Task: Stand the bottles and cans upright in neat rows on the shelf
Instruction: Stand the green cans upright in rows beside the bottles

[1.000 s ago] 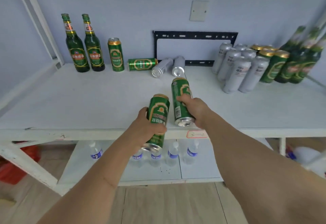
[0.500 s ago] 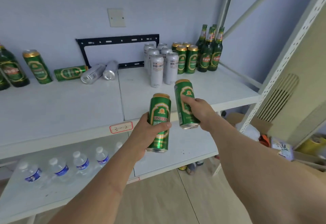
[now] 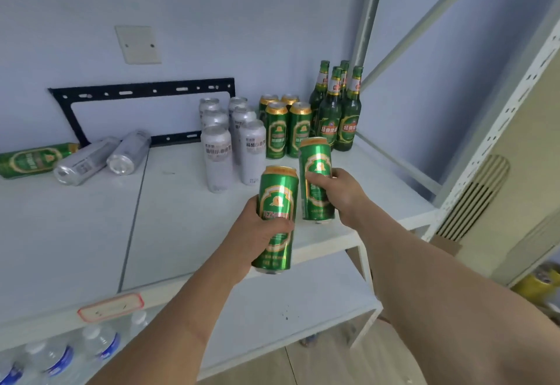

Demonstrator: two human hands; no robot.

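Two green beer cans are held upright at the centre of the frame above the white shelf (image 3: 181,233): the left hand (image 3: 257,230) is wrapped around the nearer green can (image 3: 277,203), and the right hand (image 3: 339,191) grips the farther green can (image 3: 315,169) just beside it. Behind them, toward the upper right, stand rows of silver cans (image 3: 218,154), green cans (image 3: 288,124) and green bottles (image 3: 339,112). At the left edge of the frame, one green can (image 3: 33,160) and two silver cans (image 3: 103,157) lie on their sides.
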